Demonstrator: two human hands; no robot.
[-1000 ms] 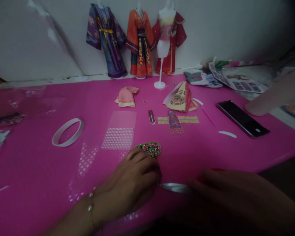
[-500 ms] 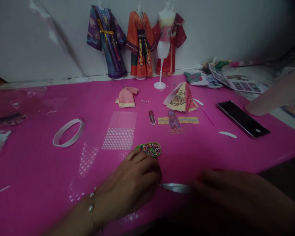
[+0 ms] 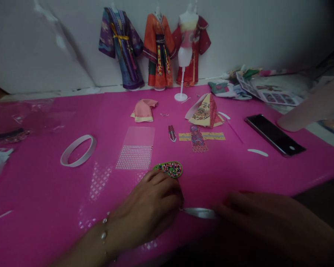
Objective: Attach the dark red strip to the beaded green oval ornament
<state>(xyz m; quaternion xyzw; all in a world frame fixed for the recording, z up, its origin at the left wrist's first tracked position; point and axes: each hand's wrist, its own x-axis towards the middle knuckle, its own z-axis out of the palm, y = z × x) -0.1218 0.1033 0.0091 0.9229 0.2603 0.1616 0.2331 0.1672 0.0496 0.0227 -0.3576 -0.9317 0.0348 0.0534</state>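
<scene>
Head view: right hand (image 3: 263, 218) still holds a silver tool (image 3: 199, 213); left hand (image 3: 156, 204) keeps a narrow grip, contents hidden.

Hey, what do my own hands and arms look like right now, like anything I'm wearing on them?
Your left hand is bare, with no glove or ring that shows, and a thin bracelet with small, shiny round beads circles that wrist. Your right hand is dark and blurred; no glove or sleeve can be made out there.
</scene>
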